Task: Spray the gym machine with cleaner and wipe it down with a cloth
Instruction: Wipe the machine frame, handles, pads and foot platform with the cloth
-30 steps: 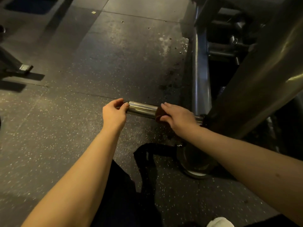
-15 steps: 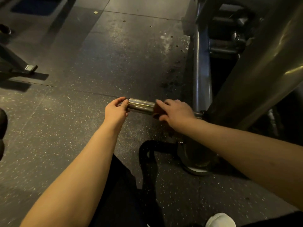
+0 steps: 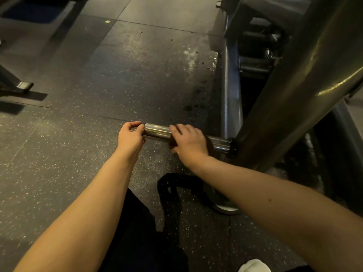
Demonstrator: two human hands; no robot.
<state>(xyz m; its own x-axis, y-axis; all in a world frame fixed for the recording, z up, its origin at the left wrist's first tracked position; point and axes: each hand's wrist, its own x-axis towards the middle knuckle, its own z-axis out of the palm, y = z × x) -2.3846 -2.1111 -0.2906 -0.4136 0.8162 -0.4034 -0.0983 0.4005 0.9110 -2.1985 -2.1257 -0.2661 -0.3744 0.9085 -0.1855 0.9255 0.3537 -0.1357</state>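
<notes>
Your left hand (image 3: 131, 138) pinches the chrome peg (image 3: 157, 132) at its end | your right hand (image 3: 190, 142) curls round it over a dark cloth (image 3: 172, 142) | speckled rubber floor (image 3: 78, 154), wet beside the machine frame (image 3: 231, 85)

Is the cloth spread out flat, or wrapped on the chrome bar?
Wrapped: the right hand holds the dark cloth curled around the chrome bar; little of it shows.

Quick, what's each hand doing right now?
Left hand: closed, gripping the end of the bar.
Right hand: closed, holding the cloth round the bar.
</notes>
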